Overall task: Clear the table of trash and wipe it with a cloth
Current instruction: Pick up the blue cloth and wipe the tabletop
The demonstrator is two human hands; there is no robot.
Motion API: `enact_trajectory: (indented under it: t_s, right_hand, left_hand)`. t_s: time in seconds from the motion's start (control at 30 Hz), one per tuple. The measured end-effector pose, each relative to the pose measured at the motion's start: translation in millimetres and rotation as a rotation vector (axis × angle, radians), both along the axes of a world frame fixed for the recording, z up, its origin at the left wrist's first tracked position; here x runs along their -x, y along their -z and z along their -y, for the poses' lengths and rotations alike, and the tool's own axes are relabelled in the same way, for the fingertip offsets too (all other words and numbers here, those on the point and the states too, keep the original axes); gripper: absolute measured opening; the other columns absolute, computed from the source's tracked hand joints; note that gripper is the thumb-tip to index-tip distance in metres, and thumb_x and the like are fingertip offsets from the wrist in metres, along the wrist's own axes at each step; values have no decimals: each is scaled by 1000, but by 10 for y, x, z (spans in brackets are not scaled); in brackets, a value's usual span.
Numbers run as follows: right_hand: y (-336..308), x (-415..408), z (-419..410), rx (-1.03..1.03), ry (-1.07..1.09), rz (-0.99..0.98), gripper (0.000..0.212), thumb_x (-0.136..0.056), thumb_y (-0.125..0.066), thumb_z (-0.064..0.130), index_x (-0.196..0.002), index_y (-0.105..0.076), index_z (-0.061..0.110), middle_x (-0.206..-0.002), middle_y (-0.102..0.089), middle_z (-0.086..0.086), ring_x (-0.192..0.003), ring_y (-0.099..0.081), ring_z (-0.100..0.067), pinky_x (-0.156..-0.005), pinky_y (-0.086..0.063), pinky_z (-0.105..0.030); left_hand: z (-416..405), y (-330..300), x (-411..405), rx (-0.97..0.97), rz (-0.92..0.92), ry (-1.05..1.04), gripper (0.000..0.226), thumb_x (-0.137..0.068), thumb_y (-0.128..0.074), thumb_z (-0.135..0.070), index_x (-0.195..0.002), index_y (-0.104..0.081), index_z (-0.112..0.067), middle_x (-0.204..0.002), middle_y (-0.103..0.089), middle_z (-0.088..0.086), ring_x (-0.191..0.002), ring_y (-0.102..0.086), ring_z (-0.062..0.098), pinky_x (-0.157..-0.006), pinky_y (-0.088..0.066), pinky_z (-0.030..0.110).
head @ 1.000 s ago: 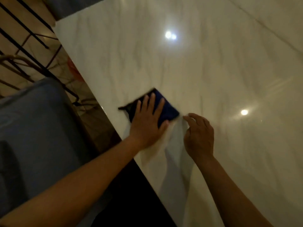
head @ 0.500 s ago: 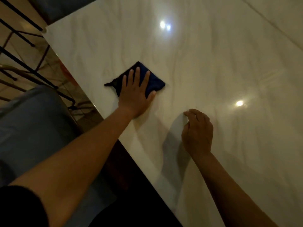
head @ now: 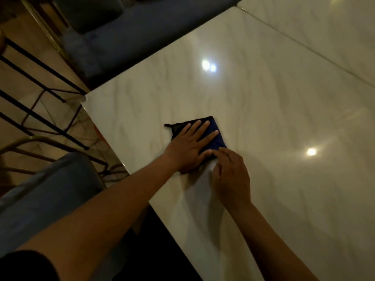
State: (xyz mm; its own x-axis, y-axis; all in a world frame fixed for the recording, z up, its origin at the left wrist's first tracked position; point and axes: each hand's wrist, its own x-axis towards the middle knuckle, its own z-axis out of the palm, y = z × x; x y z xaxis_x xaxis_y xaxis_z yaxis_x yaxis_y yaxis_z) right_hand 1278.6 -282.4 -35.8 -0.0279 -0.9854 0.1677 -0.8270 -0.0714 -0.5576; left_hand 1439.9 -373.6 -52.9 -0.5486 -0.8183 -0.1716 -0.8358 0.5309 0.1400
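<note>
A folded dark blue cloth (head: 214, 128) lies on the glossy white marble table (head: 274, 110), a short way in from its left edge. My left hand (head: 189, 147) presses flat on the cloth, fingers spread and pointing up and to the right. My right hand (head: 231, 179) rests on the table just below and to the right. Its fingers are curled and its fingertips touch the cloth's near corner beside my left thumb. No trash shows on the table.
The table's left edge (head: 113, 147) runs diagonally down toward me, with a corner at the upper left. A blue upholstered seat (head: 46, 197) stands at the lower left, another dark blue seat (head: 113, 37) beyond the far corner. Black metal chair legs (head: 40, 122) stand on the tiled floor.
My left hand slid the cloth away to the upper left, then back beside my right hand. My right hand's fingertips now touch the cloth. The view has shifted, so the table corner shows.
</note>
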Motion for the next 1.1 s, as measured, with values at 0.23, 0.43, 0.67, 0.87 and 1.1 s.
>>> enact_trajectory:
  t_s: [0.23,0.43,0.67,0.87,1.1]
  right_hand:
    - [233,-941,825,-276,120,-314,81,-95,-27,66,-157,-16,15,-164,-9,-14,-150,-9,-36,-121,-8,-51]
    - [268,-740,2454,-380,192,-439,84,-93,-15,72,-158,-3,20,-165,2,-8,-150,-1,-35,-117,-1,-61]
    - [297,-2018,2270,-222,-118,-431,82,-93,-25,69,-157,-15,18,-165,-7,-9,-151,-5,-35,-119,-3,-59]
    - [305,-1648,2556,-163,-322,-467,62,-99,-32,49,-156,-19,29,-164,-13,2,-151,-11,-26,-118,-11,-56]
    - [347,-1358,3500,-229,71,-419,64,-100,-21,50,-157,-15,23,-165,-9,-3,-151,-8,-31,-119,-5,-56]
  left_hand:
    - [613,-89,-1147,57,-289,-388,54,-98,-45,-25,-152,-38,-22,-158,-33,15,-146,-28,33,-119,-27,48]
    - [1372,-163,-2006,45,-134,-400,58,-102,-45,-32,-156,-25,-26,-163,-18,17,-151,-14,36,-121,-17,48]
    - [1675,-53,-2527,-14,-134,-434,54,-103,-31,-27,-156,-26,-22,-162,-19,22,-150,-16,40,-120,-17,48]
    - [1809,-57,-2351,-14,-113,-506,59,-95,-28,-30,-154,-31,-23,-159,-23,22,-147,-21,41,-118,-23,53]
    - [2321,-5,-1991,-21,-117,-487,60,-99,-41,-26,-156,-24,-24,-163,-16,19,-152,-13,34,-122,-15,45]
